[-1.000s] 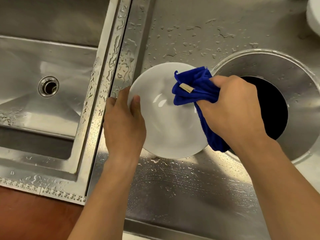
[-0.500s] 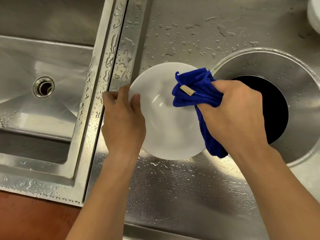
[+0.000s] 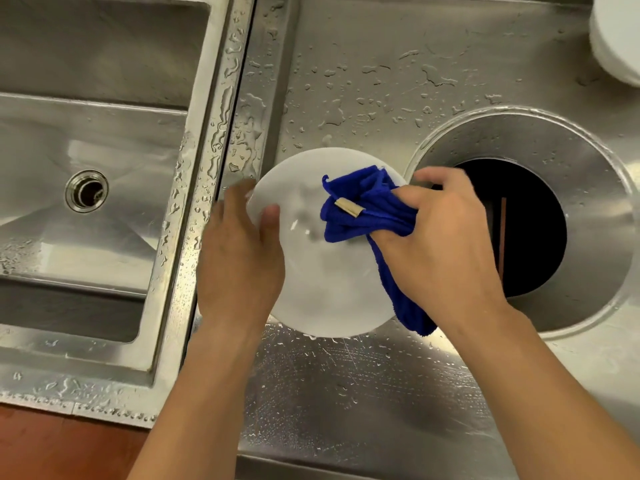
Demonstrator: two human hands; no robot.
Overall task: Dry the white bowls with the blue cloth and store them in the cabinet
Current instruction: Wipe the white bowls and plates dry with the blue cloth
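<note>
A white bowl (image 3: 322, 271) is held above the wet steel counter, its inside facing me. My left hand (image 3: 239, 261) grips its left rim, thumb inside the bowl. My right hand (image 3: 446, 251) is closed on a bunched blue cloth (image 3: 363, 213) with a small tan label, pressed against the upper right of the bowl's inside. A tail of the cloth hangs down past the bowl's right edge. More white bowls (image 3: 620, 36) show at the top right corner, cut off by the frame. No cabinet is in view.
A steel sink basin (image 3: 114, 216) with a round drain (image 3: 86, 190) lies to the left. A round dark opening (image 3: 519, 226) in the counter sits just right of my right hand. Water drops cover the counter (image 3: 363, 81). A red-brown floor shows at the bottom left.
The cloth has shifted slightly within the bowl as my right hand rubs, its fingers spreading a little. My left hand has adjusted its grip on the rim. The view has shifted a little.
</note>
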